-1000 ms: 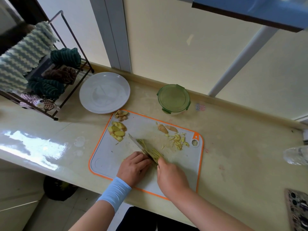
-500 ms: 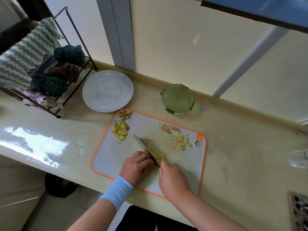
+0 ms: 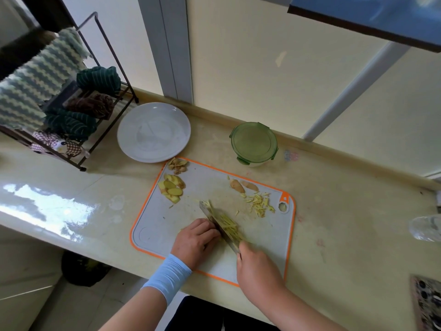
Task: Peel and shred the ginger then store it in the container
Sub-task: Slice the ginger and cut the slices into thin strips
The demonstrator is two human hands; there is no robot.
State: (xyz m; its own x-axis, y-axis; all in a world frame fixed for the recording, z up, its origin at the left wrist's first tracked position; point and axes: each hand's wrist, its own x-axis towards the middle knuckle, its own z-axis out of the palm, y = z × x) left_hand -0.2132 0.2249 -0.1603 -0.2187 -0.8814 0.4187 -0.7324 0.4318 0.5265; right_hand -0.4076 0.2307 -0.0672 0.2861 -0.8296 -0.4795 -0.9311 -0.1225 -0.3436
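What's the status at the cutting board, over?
Right hand grips knife, shreds on blade. Left hand curled beside blade, whatever it pins hidden. Ginger slices uncut on cutting board; container lidded. Nothing in the way.

A plain light blue stretch band (image 3: 167, 278) fits snugly round the wrist, at 7 o'clock from the left hand (image 3: 194, 240). The right hand (image 3: 259, 268) and both forearms are bare. Dark clothing (image 3: 198, 314) shows at 6 o'clock of the view.
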